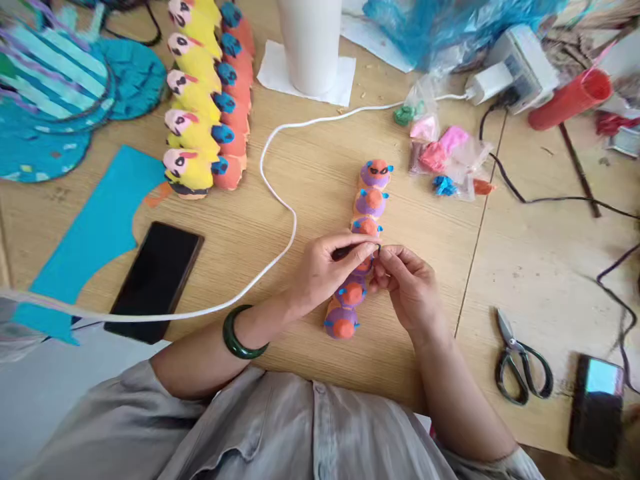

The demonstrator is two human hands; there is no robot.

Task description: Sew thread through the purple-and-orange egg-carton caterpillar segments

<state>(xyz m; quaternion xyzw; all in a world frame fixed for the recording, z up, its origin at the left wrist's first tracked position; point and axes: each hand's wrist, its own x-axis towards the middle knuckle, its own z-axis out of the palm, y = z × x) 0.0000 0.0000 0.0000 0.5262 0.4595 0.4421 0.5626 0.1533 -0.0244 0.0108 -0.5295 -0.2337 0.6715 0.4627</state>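
Note:
A row of small purple figures (373, 199) with orange tops and blue bits at their sides lies on the table in front of me. The farthest one carries black markings. Both hands meet over the middle of this row and hide part of it. Thumb and fingertips of my left hand (334, 264) are pinched together from the left. Opposite them, my right hand (407, 287) has its thumb and forefinger closed too. A tiny black piece (379, 249), perhaps soft clay, shows between the two sets of fingertips.
Scissors (511, 363) and a phone (597, 407) lie to the right. Bagged colored clay (453, 150) sits beyond my right hand. A white cable (265, 160) curves across the table. Yellow figures (193, 107), orange figures (239, 100) and a dark phone (156, 280) are on the left.

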